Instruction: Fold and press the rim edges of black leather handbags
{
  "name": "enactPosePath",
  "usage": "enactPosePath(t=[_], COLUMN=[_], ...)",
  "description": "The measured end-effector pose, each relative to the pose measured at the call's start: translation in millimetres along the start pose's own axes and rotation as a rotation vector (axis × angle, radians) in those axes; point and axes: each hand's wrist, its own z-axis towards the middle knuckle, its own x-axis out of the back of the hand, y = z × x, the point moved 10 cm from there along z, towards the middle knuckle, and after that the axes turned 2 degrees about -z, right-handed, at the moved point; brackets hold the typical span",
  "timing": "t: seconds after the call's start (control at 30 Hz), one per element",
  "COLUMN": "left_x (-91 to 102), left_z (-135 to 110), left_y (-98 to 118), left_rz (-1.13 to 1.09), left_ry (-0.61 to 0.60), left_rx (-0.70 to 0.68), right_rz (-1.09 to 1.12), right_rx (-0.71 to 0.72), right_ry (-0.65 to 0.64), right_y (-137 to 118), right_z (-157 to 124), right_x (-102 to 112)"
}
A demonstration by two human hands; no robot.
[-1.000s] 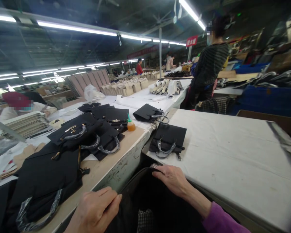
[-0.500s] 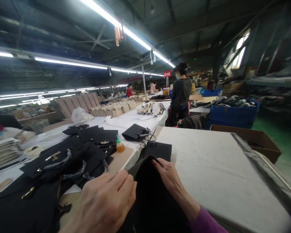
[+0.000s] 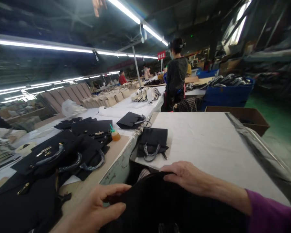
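Observation:
A black bag (image 3: 147, 204) is low in front of me, its dark side filling the bottom of the view. My right hand (image 3: 184, 174) pinches its upper edge, thumb on the near side and fingers over the far side. At the bag's left edge is my left hand (image 3: 99, 204), thumb and fingers apart with a gap between them; whether the fingertips press on the bag I cannot tell. Just beyond, another black handbag (image 3: 155, 137) lies on the white-covered table (image 3: 203, 139), its wrapped handles towards me.
Several black handbags (image 3: 75, 149) with gold fittings cover the left table. A glue bottle (image 3: 115, 135) with a green nozzle and a handbag (image 3: 131, 120) stand near its edge. A co-worker (image 3: 177, 77) stands ahead, by a blue bin (image 3: 228, 94) and a cardboard box (image 3: 254, 126).
My left hand's fingers have come off their closed grip and spread apart. My right hand has moved right along with the bag, which is lower and tilted more. The view has tipped down.

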Motion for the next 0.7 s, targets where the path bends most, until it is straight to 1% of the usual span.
enactPosePath(t=[0.07, 0.13, 0.23, 0.3, 0.37, 0.43, 0.53, 0.6, 0.7], left_x=[-15.1, -23.9, -26.5, -25.2, -24.2, -24.4, -25.0, -25.7, -29.2], left_z=[7.3, 14.8, 26.1, 33.3, 39.7, 45.0, 50.9, 53.4, 56.6], left_y=[-14.0, -23.3, -30.5, -33.3, -36.9, -41.2, -47.1, -50.8, -55.4], left_rz=[-0.194, -0.323, -0.386, -0.397, -0.416, -0.446, -0.470, -0.481, -0.539], left_ry=[-0.109, -0.185, -0.226, -0.218, -0.205, -0.206, -0.223, -0.228, -0.224], left_rx=[0.101, 0.177, 0.249, 0.277, 0.298, 0.307, 0.298, 0.297, 0.312], right_rz=[0.120, 0.243, 0.415, 0.520, 0.600, 0.641, 0.615, 0.591, 0.591], right_rx=[0.018, 0.026, 0.042, 0.089, 0.127, 0.113, 0.080, 0.095, 0.098], right_ry=[-0.090, -0.168, -0.290, -0.330, -0.331, -0.316, -0.270, -0.246, -0.228], right_y=[10.2, 19.3, 26.3, 24.4, 22.5, 25.3, 32.1, 33.2, 35.9], right_z=[-4.2, -4.8, -0.1, 7.6, 19.0, 32.5, 50.0, 56.4, 58.9], right_x=[-10.2, -16.0, -20.8, -20.1, -19.5, -23.4, -32.5, -37.5, -43.7])
